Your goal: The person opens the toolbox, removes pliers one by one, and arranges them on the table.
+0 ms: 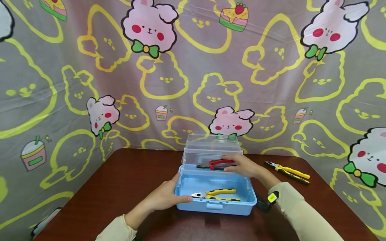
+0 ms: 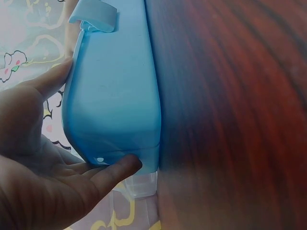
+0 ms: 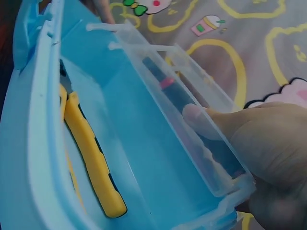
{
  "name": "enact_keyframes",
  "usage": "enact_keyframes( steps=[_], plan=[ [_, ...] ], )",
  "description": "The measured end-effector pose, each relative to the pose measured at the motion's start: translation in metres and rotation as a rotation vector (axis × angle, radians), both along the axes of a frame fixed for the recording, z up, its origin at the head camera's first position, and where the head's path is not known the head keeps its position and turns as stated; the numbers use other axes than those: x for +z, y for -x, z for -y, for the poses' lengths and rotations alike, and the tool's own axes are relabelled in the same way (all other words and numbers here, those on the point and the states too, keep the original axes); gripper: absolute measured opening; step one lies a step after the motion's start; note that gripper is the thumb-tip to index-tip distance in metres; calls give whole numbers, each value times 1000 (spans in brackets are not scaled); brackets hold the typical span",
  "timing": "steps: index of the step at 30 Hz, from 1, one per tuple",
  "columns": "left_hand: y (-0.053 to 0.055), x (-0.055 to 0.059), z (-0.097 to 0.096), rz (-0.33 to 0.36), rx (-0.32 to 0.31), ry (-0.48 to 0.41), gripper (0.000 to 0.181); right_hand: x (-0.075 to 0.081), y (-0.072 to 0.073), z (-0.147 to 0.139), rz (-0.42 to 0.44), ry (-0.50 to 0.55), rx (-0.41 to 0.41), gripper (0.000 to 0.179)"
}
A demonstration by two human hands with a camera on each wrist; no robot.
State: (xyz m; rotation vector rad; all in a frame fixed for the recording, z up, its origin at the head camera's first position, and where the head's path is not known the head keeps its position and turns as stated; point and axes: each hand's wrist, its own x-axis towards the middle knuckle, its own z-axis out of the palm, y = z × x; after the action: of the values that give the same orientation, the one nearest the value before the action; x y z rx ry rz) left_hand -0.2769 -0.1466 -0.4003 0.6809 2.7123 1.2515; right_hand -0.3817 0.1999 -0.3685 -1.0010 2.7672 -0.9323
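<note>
A light blue toolbox stands on the table, its clear lid raised at the back. My left hand holds the box's left front corner, thumb along the front rim and fingers against the side wall. At the back of the box, my right hand grips red-and-black-handled pliers at the clear upper tray, their dark jaws pointing left. In the right wrist view, the thumb shows behind the tray's clear wall. Inside the box lie yellow-and-black-handled pliers, close to the front wall.
Another pair of yellow-and-black pliers lies on the brown table, right of the box. A latch sits on the box's front. A patterned cloth hangs behind and beside the table.
</note>
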Motion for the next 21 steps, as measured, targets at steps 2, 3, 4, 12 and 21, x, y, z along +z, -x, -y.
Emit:
enact_keyframes(
  steps=[2,3,4,12,21],
  plan=[
    [0,0,0,-1,-3,-3,114,0,-1,-2,8,8,-18,61],
    [0,-1,0,-1,-4,-4,114,0,-1,-3,13,9,-26,61],
    [0,0,0,0,-7,-7,114,0,-2,-3,21,13,-36,61],
    [0,-1,1,-6,4,4,114,1,-9,-8,-38,48,-36,62],
    [1,-1,0,-15,-8,-24,114,4,-19,-23,-108,105,-75,61]
  ],
)
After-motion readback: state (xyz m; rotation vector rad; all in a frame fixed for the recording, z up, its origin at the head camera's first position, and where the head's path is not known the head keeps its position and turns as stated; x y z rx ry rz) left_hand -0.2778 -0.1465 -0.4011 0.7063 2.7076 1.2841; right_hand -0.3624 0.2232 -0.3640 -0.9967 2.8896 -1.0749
